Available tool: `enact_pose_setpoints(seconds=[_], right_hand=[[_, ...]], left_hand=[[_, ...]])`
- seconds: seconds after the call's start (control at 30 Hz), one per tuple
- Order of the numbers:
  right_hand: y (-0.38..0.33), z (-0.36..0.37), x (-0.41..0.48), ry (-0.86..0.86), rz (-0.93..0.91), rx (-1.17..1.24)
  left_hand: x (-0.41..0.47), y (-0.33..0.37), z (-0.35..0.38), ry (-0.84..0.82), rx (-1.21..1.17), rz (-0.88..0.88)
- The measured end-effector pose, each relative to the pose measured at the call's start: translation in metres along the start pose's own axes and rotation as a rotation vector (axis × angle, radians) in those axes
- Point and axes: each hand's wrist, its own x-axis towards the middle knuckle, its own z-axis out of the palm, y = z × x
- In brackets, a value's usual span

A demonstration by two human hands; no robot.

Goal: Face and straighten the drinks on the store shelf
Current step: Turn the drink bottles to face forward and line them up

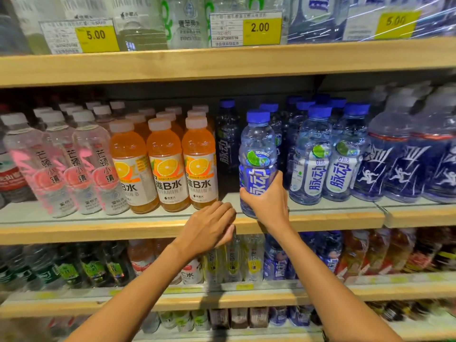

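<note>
Now | right hand (267, 203) grips 脉动 bottle (257, 144) | price tag (262, 27) reads 2.00

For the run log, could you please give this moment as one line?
right hand grips blue-capped bottle | left hand at shelf edge, holding nothing

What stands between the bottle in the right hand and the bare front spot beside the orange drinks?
Nothing visible on the shelf. The bottle, gripped by the right hand, stands beside the spot; a dark bottle sits behind that spot, and the left hand rests on the shelf edge in front.
</note>
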Motion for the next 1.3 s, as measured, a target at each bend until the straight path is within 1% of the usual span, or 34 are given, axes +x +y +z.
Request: enact_pose_setpoints(seconds=[0.07, 0.13, 0.2, 0.23, 0.27, 0.3, 0.33, 0.37, 0.43, 0.5, 0.6, 0.67, 0.7, 0.77, 0.83, 0.9, 0.93, 1.0, 1.07, 1.1, 1.17, 1.23, 1.3], right_hand=[[0.0, -0.01, -0.008, -0.003, -0.024, 0.021], [-0.003, -0.022, -0.016, -0.036, -0.042, 0.079], [-0.009, -0.032, -0.025, -0.081, -0.062, 0.148], [-0.012, -0.036, -0.029, -0.104, -0.068, 0.176], [-0.016, -0.039, -0.034, -0.13, -0.068, 0.197], [-0.02, -0.041, -0.04, -0.161, -0.061, 0.217], [-0.024, -0.041, -0.045, -0.195, -0.048, 0.233], [-0.026, -0.04, -0.05, -0.228, -0.035, 0.24], [-0.031, -0.038, -0.059, -0.27, -0.017, 0.224], [-0.033, -0.036, -0.065, -0.283, -0.018, 0.201], [-0.034, -0.032, -0.071, -0.287, -0.043, 0.165], [-0.032, -0.031, -0.074, -0.321, -0.026, 0.18], [-0.03, -0.031, -0.074, -0.355, -0.011, 0.226], [-0.024, -0.032, -0.074, -0.449, 0.046, 0.42], [-0.016, -0.035, -0.069, -0.552, 0.183, 0.658], [-0.008, -0.038, -0.064, -0.7, 0.357, 0.875], [-0.005, -0.039, -0.062, -0.791, 0.398, 0.971], [-0.004, -0.039, -0.061, -0.993, 0.41, 1.096], [-0.006, -0.034, -0.064, -1.156, 0.392, 1.14], [-0.008, -0.032, -0.065, -1.194, 0.37, 1.135], [-0.013, -0.028, -0.067, -1.191, 0.348, 1.105], [-0.013, -0.029, -0.068, -1.164, 0.345, 1.096], [-0.01, -0.032, -0.068, -1.114, 0.304, 1.091]], left_hand=[[0.003, 0.003, -0.01, -0.063, -0.084, -0.084], [0.008, 0.006, -0.019, -0.083, -0.22, -0.267], [0.019, 0.009, -0.03, 0.016, -0.46, -0.496], [0.028, 0.011, -0.04, 0.095, -0.643, -0.615], [0.04, 0.013, -0.052, 0.173, -0.885, -0.721], [0.052, 0.017, -0.065, 0.235, -1.165, -0.796], [0.064, 0.019, -0.076, 0.278, -1.408, -0.834], [0.072, 0.021, -0.086, 0.29, -1.554, -0.845], [0.081, 0.025, -0.101, 0.274, -1.654, -0.843], [0.085, 0.03, -0.108, 0.308, -1.645, -0.843], [0.085, 0.034, -0.106, 0.361, -1.526, -0.883], [0.085, 0.036, -0.104, 0.389, -1.525, -0.911], [0.085, 0.036, -0.103, 0.396, -1.535, -0.918], [0.084, 0.034, -0.103, 0.404, -1.569, -0.929], [0.083, 0.027, -0.102, 0.4, -1.639, -0.948], [0.081, 0.016, -0.101, 0.336, -1.787, -0.971], [0.081, 0.012, -0.101, 0.295, -1.922, -0.954], [0.081, 0.005, -0.102, 0.231, -2.23, -0.845], [0.083, 0.003, -0.101, 0.109, -2.408, -0.669], [0.084, 0.003, -0.1, 0.053, -2.448, -0.589], [0.084, 0.002, -0.096, -0.031, -2.504, -0.501], [0.081, 0.002, -0.091, -0.053, -2.505, -0.504], [0.079, 0.002, -0.087, -0.034, -2.419, -0.577]])
